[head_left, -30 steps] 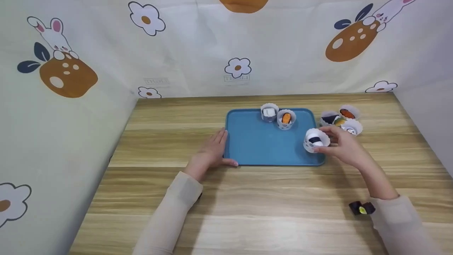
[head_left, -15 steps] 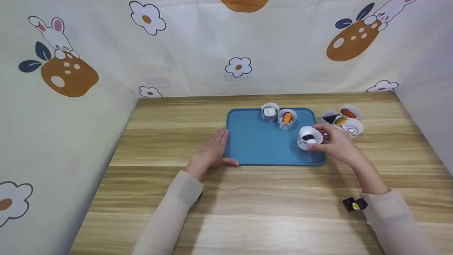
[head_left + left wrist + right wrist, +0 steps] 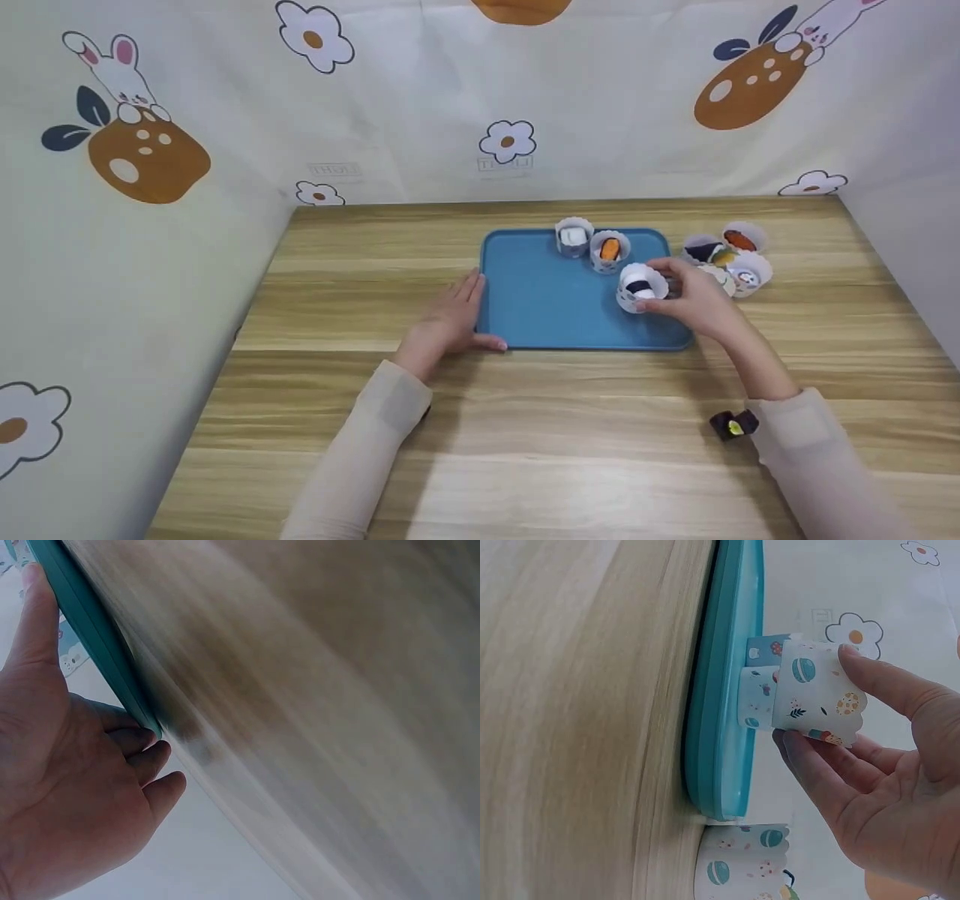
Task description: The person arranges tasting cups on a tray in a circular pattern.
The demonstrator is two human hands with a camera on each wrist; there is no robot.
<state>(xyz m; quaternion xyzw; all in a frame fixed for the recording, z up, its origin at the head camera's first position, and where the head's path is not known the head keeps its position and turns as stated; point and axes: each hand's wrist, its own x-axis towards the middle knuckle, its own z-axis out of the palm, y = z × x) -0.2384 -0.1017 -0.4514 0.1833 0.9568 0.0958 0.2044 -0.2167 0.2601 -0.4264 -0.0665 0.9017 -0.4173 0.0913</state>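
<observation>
My right hand [image 3: 696,300] pinches a white paper baking cup [image 3: 628,298] between thumb and fingers, above the right part of the blue tray [image 3: 547,307]. Inside that cup lies a white toy sushi piece with a black band. The right wrist view shows the held cup [image 3: 810,694] raised off the tray, its side printed with small pictures. Against the tray's left edge rests my left hand [image 3: 446,319], fingers straight and thumb along the front corner. Two more cups stand at the tray's back, one with a white piece [image 3: 574,236], one with an orange piece [image 3: 610,249].
Right of the tray, several paper cups [image 3: 750,281] stand close together with toy food in them. A small dark item with a yellow-green centre [image 3: 733,426] appears by my right sleeve. A patterned cloth [image 3: 420,112] hangs behind the wooden table [image 3: 360,285].
My right hand has moved left with the paper cup, from the tray's right edge to further over the tray. The left hand stays in place.
</observation>
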